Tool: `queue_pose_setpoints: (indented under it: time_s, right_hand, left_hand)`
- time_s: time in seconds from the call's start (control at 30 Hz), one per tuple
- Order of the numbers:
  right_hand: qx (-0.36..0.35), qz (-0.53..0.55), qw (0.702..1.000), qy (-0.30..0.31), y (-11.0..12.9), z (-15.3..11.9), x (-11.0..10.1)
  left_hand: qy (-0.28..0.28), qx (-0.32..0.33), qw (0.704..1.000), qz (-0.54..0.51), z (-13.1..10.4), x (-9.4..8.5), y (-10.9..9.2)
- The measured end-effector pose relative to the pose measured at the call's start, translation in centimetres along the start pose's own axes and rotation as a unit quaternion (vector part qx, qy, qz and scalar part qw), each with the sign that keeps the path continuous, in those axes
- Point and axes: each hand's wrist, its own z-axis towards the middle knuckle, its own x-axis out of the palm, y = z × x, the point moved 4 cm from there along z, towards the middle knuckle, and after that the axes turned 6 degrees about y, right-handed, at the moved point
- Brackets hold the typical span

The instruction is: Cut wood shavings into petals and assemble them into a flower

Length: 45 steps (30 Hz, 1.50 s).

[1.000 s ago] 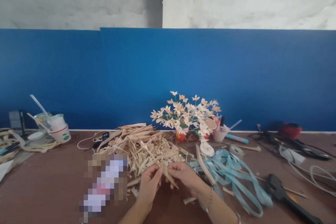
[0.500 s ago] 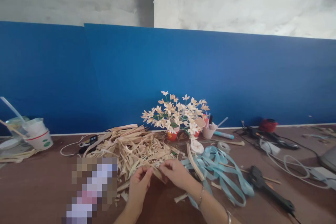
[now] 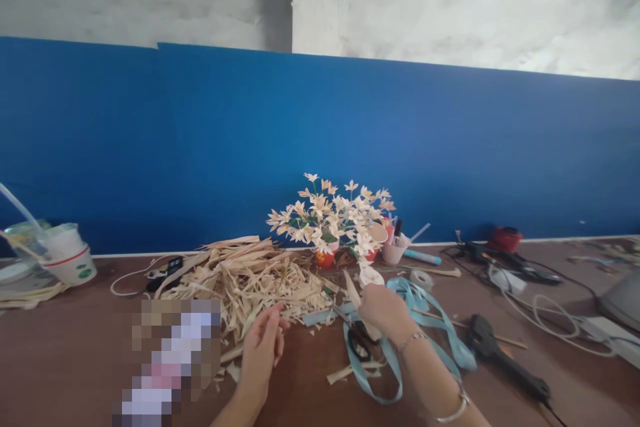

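My left hand hovers at the front edge of a pile of dried husk strips. Its thumb and fingers are pressed together; anything pinched there is too small to make out. Over to the right, my right hand is closed on a long pale husk strip, whose ends show above and below the fingers; the fingertips are partly hidden. Black-handled scissors lie just beneath it, among loops of light blue ribbon. A white roll sits right behind the knuckles.
Pale artificial flowers stand in red pots against the blue panel. A cup of pens is beside them. On the right lie a black glue gun and white cables. A paper bowl stands far left.
My hands have parted. The right one has moved right and up from the husk pile onto the long strip, uncovering the scissors. My left hand has stayed almost in place.
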Motion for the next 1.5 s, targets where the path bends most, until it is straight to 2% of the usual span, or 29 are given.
queue_pose_setpoints:
  time_s: [0.07,0.23,0.37,0.43,0.5,0.63,0.67,0.73,0.8,1.0,1.13,1.2,1.27,1.37,1.43,1.5]
  right_hand:
    - [-0.026,0.016,1.000,0.001,0.5,-0.5,-0.4]
    - [-0.171,0.135,0.975,0.037,3.3,-2.3,-0.5]
    - [-0.245,0.209,0.943,0.088,6.5,-3.4,1.4]
    - [-0.267,0.223,0.933,0.089,7.6,-3.6,2.5]
    - [-0.291,0.233,0.924,0.079,8.2,-3.5,3.2]
    - [-0.295,0.269,0.904,0.156,6.9,-2.2,3.4]
    - [-0.283,0.277,0.908,0.140,6.2,-1.7,2.9]
    - [-0.263,0.272,0.924,0.058,4.9,-0.8,1.7]
    - [-0.268,0.254,0.929,0.009,4.7,-0.6,1.2]
    - [-0.404,0.242,0.881,0.041,8.7,-2.9,4.2]
    - [-0.375,0.200,0.905,0.020,9.6,-2.9,4.9]
    - [-0.360,0.191,0.913,0.016,8.7,-2.3,3.9]
    - [-0.341,0.207,0.917,0.004,6.7,-1.4,2.2]
    - [-0.285,0.247,0.926,-0.017,2.1,0.4,-0.2]
    - [-0.229,0.291,0.929,-0.022,-1.5,1.7,-1.0]
    - [-0.124,0.363,0.922,-0.059,-5.4,3.0,-1.2]
  left_hand:
    - [0.025,-0.011,0.999,0.018,-0.1,0.4,0.0]
    - [0.097,-0.049,0.993,0.043,-0.8,1.7,0.1]
    - [0.155,-0.067,0.985,0.034,-1.1,2.3,0.2]
    - [0.171,-0.074,0.982,0.042,-1.1,2.4,0.4]
    - [0.164,-0.079,0.982,0.058,-1.1,2.2,0.6]
    - [0.116,-0.077,0.989,0.041,-0.9,1.7,0.7]
    - [0.106,-0.079,0.991,0.022,-0.9,1.6,0.6]
    - [0.094,-0.095,0.991,-0.020,-0.9,1.5,0.5]
    - [0.087,-0.115,0.988,-0.052,-0.9,1.5,0.5]
    - [0.076,-0.128,0.986,-0.078,-0.8,1.3,0.6]
    - [0.076,-0.133,0.985,-0.086,-1.0,1.2,0.6]
    - [0.071,-0.130,0.984,-0.096,-1.1,1.1,0.4]
    - [0.061,-0.125,0.984,-0.108,-1.0,1.0,0.3]
    - [0.045,-0.119,0.984,-0.123,-0.9,0.8,0.2]
    - [0.041,-0.116,0.984,-0.130,-0.8,0.7,0.2]
    - [0.038,-0.116,0.984,-0.130,-0.7,0.6,0.3]
